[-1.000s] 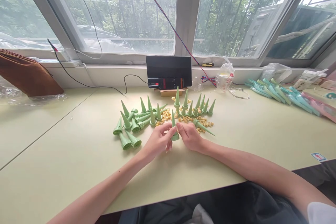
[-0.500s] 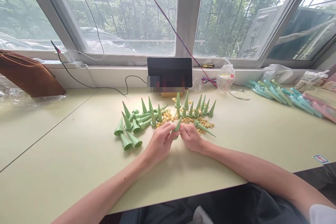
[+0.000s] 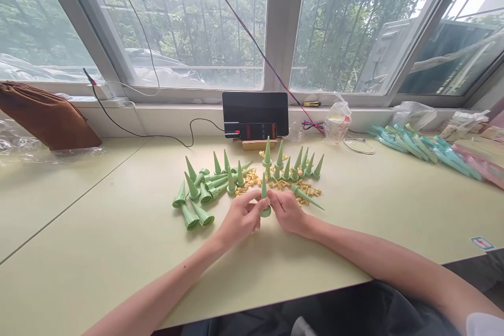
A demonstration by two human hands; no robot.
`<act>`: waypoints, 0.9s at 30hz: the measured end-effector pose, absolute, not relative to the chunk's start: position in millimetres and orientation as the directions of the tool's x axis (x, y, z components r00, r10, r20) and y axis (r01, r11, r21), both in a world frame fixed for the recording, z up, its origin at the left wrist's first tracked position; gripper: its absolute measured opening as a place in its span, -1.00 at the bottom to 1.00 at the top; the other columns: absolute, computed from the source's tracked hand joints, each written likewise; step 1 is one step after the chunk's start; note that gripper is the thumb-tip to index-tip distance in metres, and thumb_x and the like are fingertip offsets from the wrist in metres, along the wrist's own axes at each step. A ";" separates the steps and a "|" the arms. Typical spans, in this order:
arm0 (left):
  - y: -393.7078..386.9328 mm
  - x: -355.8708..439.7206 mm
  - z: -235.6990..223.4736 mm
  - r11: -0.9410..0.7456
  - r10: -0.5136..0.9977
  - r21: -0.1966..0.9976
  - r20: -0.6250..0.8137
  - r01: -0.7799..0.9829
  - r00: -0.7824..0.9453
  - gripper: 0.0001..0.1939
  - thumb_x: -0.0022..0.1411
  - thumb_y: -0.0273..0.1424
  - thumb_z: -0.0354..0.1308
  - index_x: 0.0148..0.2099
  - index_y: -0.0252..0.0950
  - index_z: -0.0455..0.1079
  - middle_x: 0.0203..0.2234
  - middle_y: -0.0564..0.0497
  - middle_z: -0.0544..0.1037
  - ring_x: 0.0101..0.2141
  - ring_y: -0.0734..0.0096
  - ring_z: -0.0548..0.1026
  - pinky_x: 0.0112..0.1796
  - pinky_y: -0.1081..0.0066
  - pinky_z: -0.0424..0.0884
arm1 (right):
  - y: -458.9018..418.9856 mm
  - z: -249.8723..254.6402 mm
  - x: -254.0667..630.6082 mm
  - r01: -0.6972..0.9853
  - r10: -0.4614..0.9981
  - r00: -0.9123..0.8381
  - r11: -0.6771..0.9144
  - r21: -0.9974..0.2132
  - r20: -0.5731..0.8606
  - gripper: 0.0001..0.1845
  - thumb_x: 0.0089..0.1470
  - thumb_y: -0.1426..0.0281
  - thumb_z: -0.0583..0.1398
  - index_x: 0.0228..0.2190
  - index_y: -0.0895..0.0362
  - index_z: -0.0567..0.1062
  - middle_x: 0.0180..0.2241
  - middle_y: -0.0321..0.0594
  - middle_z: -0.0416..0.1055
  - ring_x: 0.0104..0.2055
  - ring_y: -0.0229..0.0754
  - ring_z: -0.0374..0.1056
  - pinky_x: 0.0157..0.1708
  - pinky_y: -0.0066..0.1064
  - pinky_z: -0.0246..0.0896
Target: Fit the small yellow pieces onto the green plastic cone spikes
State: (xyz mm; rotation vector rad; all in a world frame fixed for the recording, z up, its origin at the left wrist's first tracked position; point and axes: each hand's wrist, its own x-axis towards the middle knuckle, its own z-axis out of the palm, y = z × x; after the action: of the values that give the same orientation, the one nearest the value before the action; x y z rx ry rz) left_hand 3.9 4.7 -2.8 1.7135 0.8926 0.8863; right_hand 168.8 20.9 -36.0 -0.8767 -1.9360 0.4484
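My left hand (image 3: 241, 216) is closed round the lower part of a green plastic watering spike (image 3: 264, 187), which stands nearly upright with its tip up. My right hand (image 3: 290, 212) is pinched at the spike's right side; whatever sits in its fingertips is too small to tell. Beyond my hands lie many small yellow plastic pieces (image 3: 284, 185). On the left, several green spikes (image 3: 191, 187) stand or lie on their sides. More upright green spikes (image 3: 294, 163) are grouped at the back right, and one lying spike (image 3: 308, 198) is just past my right hand.
A dark tablet (image 3: 255, 105) on a stand, with a phone (image 3: 258, 131) before it, is at the back. A brown pouch (image 3: 51, 118) lies far left. A plastic-wrapped cup (image 3: 338, 122) and turquoise packets (image 3: 413, 142) are along the back right. The table's front edge is near me.
The held spike has turned from a rightward tilt to nearly upright, and its rim now shows below my left fingers. My right hand stays beside it. The view has shifted slightly.
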 end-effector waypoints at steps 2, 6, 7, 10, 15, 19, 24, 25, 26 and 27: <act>5.9 2.8 -1.8 -0.118 0.859 0.989 0.057 0.089 0.509 -0.67 0.29 -0.12 0.06 -0.25 -0.33 0.33 -0.49 0.09 0.30 -0.68 0.60 0.31 -0.68 0.54 0.20 | 21.0 -36.8 169.5 0.430 0.704 -0.318 0.704 -0.566 0.635 -0.51 0.36 0.24 -0.17 -0.60 0.11 0.11 -0.65 -0.37 0.07 -0.63 -0.35 -0.06 -0.57 -0.46 -0.11; 8.0 0.9 -0.8 -0.022 0.832 0.999 0.004 0.025 0.555 -0.67 0.28 -0.12 0.07 -0.26 -0.33 0.31 -0.45 0.08 0.34 -0.68 0.62 0.32 -0.67 0.54 0.20 | 21.1 -37.2 170.1 0.457 0.669 -0.334 0.731 -0.506 0.664 -0.51 0.36 0.23 -0.20 -0.60 0.10 0.08 -0.66 -0.37 0.06 -0.63 -0.34 -0.08 -0.57 -0.45 -0.12; 8.0 1.0 -0.6 -0.042 0.838 0.999 0.018 0.031 0.545 -0.67 0.28 -0.12 0.08 -0.27 -0.33 0.30 -0.44 0.07 0.34 -0.68 0.63 0.32 -0.67 0.54 0.20 | 21.0 -37.0 169.9 0.452 0.673 -0.333 0.729 -0.514 0.661 -0.51 0.36 0.23 -0.20 -0.60 0.10 0.08 -0.66 -0.37 0.07 -0.63 -0.34 -0.08 -0.57 -0.45 -0.11; 7.0 2.4 -1.1 -0.143 0.866 0.986 0.080 0.091 0.493 -0.68 0.28 -0.14 0.08 -0.30 -0.32 0.29 -0.49 0.10 0.30 -0.69 0.63 0.31 -0.67 0.54 0.20 | 20.7 -36.1 169.0 0.420 0.711 -0.313 0.699 -0.579 0.630 -0.49 0.36 0.21 -0.18 -0.61 0.10 0.08 -0.66 -0.37 0.06 -0.62 -0.34 -0.06 -0.57 -0.46 -0.10; 6.6 3.9 -7.6 -0.428 0.856 0.872 0.308 0.236 0.416 -0.70 0.32 -0.20 0.05 -0.37 -0.32 0.31 -0.52 0.09 0.24 -0.61 0.61 0.27 -0.60 0.55 0.30 | 22.7 -35.8 168.4 0.351 0.759 -0.308 0.651 -0.674 0.573 -0.47 0.36 0.19 -0.15 -0.62 0.13 0.16 -0.66 -0.37 0.07 -0.62 -0.35 -0.03 -0.58 -0.47 -0.07; 7.0 3.5 -9.9 -0.505 0.830 0.816 0.369 0.282 0.418 -0.73 0.33 -0.25 0.04 -0.34 -0.32 0.36 -0.45 0.06 0.28 -0.58 0.62 0.28 -0.56 0.55 0.33 | 23.3 -35.5 169.3 0.325 0.757 -0.331 0.652 -0.685 0.564 -0.48 0.36 0.22 -0.15 -0.59 0.13 0.22 -0.65 -0.35 0.13 -0.61 -0.35 0.00 -0.58 -0.47 -0.07; 6.7 3.1 -4.4 -0.256 0.874 0.954 0.160 0.155 0.458 -0.72 0.28 -0.19 0.09 -0.29 -0.32 0.34 -0.53 0.11 0.28 -0.67 0.60 0.32 -0.67 0.54 0.24 | 22.9 -35.4 169.3 0.363 0.739 -0.314 0.674 -0.643 0.596 -0.50 0.36 0.22 -0.16 -0.60 0.12 0.15 -0.65 -0.36 0.08 -0.61 -0.36 -0.03 -0.57 -0.46 -0.07; 7.0 2.8 -3.5 -0.215 0.874 0.968 0.131 0.131 0.469 -0.71 0.28 -0.17 0.09 -0.30 -0.33 0.33 -0.52 0.11 0.29 -0.69 0.59 0.33 -0.69 0.53 0.23 | 22.9 -35.5 169.1 0.380 0.734 -0.310 0.679 -0.629 0.605 -0.49 0.36 0.22 -0.16 -0.61 0.12 0.12 -0.65 -0.37 0.06 -0.61 -0.36 -0.04 -0.56 -0.46 -0.08; 7.4 2.4 -3.0 -0.188 0.870 0.976 0.114 0.110 0.479 -0.69 0.28 -0.15 0.09 -0.30 -0.33 0.32 -0.50 0.09 0.32 -0.69 0.59 0.34 -0.69 0.53 0.22 | 22.9 -35.7 169.0 0.395 0.731 -0.309 0.681 -0.617 0.609 -0.49 0.36 0.21 -0.16 -0.61 0.12 0.10 -0.65 -0.37 0.06 -0.61 -0.35 -0.04 -0.56 -0.45 -0.08; 7.9 1.8 -2.7 -0.171 0.866 0.981 0.105 0.091 0.489 -0.68 0.27 -0.14 0.09 -0.30 -0.33 0.32 -0.46 0.08 0.34 -0.69 0.60 0.35 -0.69 0.53 0.22 | 23.0 -35.8 168.8 0.407 0.730 -0.310 0.681 -0.609 0.609 -0.49 0.36 0.20 -0.17 -0.61 0.11 0.09 -0.65 -0.37 0.05 -0.61 -0.35 -0.04 -0.56 -0.45 -0.07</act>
State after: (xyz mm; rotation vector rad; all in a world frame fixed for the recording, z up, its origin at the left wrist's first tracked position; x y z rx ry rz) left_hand 1.8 7.9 -2.7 1.6062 0.8435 0.8567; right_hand 168.8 23.0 -35.8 -0.8829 -1.9419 0.4274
